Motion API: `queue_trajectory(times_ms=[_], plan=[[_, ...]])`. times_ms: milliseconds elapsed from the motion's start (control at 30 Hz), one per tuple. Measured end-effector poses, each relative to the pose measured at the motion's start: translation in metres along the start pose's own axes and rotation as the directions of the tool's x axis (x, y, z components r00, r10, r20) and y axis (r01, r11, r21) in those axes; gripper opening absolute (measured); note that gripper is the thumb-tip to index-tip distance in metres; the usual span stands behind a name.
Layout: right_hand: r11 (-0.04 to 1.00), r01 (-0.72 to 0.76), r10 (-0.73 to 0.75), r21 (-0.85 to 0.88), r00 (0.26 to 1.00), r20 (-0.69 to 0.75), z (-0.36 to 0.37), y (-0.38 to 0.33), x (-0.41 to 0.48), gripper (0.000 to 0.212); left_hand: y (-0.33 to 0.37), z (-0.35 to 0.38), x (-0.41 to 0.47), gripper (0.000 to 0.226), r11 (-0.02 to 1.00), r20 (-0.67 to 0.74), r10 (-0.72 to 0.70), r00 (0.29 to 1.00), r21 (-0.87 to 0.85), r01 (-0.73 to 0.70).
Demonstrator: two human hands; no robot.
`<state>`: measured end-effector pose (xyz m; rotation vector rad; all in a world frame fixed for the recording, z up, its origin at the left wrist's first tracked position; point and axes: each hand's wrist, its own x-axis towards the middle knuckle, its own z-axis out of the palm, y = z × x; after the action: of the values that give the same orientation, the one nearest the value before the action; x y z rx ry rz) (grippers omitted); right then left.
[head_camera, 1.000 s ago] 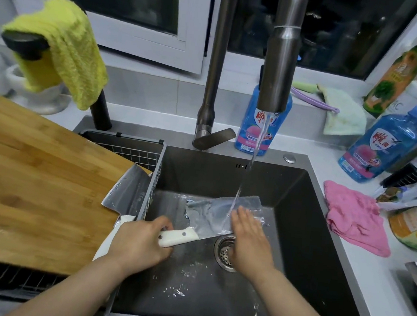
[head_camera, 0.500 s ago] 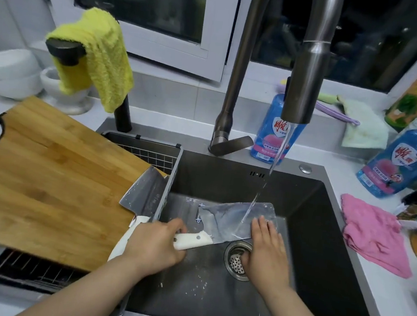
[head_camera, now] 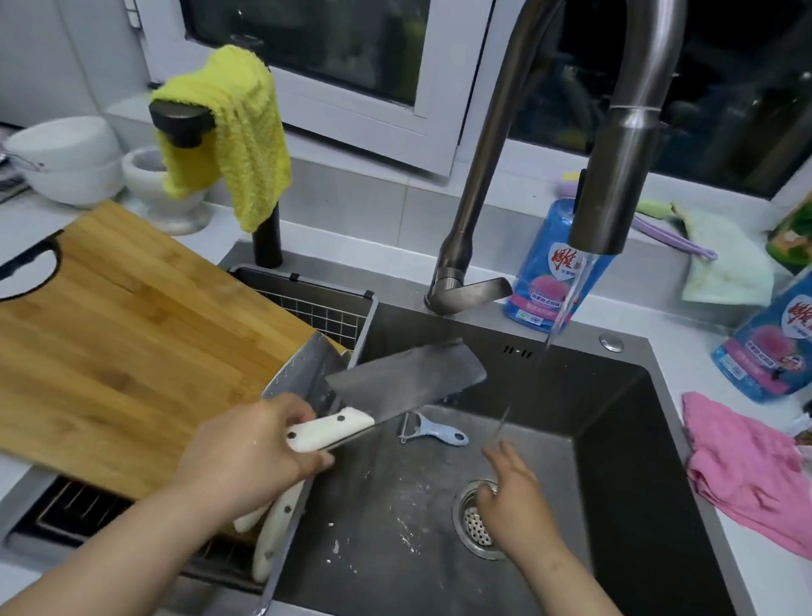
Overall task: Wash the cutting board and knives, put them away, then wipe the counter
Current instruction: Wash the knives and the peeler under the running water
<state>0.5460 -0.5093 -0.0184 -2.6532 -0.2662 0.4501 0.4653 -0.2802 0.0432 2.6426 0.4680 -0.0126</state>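
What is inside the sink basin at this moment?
A blue-handled peeler, the drain strainer and white flecks on its floor. The right hand covers part of the strainer.

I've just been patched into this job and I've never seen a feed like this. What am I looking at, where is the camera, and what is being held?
There is no machine here. These are a person's two bare hands, filmed by one wide-angle camera worn on the head and looking forward and down. Every picture comes from that one view.

The left hand grips the white handle of a cleaver, with the blade raised over the sink. The right hand is open and holds nothing. Its fingertips are at the water running from the faucet.

A blue peeler lies on the sink floor. To the left, a wooden cutting board rests across a rack, and a second cleaver lies by its right end. A pink cloth lies on the counter at the right.
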Motion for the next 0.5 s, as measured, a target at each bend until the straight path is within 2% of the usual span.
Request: queue_trajectory(times_ms=[100, 233, 367, 500], plan=[[0.988, 0.153, -0.155, 0.025, 0.985, 0.071, 0.013, -0.028, 0.004, 0.055, -0.016, -0.018, -0.006, 0.026, 0.996, -0.063, -0.069, 0.996, -0.053, 0.066], [0.941, 0.335, -0.34, 0.057, 0.922, 0.184, 0.027, -0.067, 0.008, 0.062, -0.041, -0.027, -0.011, 0.036, 0.985, -0.123, -0.159, 0.98, -0.089, 0.149], [0.903, 0.422, -0.428, 0.075, 0.875, 0.226, 0.039, -0.097, 0.012, 0.067, -0.059, -0.027, -0.019, 0.033, 0.971, -0.131, -0.224, 0.966, -0.111, 0.211], [0.893, 0.447, -0.448, 0.062, 0.861, 0.243, 0.05, -0.109, 0.019, 0.064, -0.07, -0.021, -0.024, 0.03, 0.959, -0.135, -0.272, 0.953, -0.121, 0.257]])
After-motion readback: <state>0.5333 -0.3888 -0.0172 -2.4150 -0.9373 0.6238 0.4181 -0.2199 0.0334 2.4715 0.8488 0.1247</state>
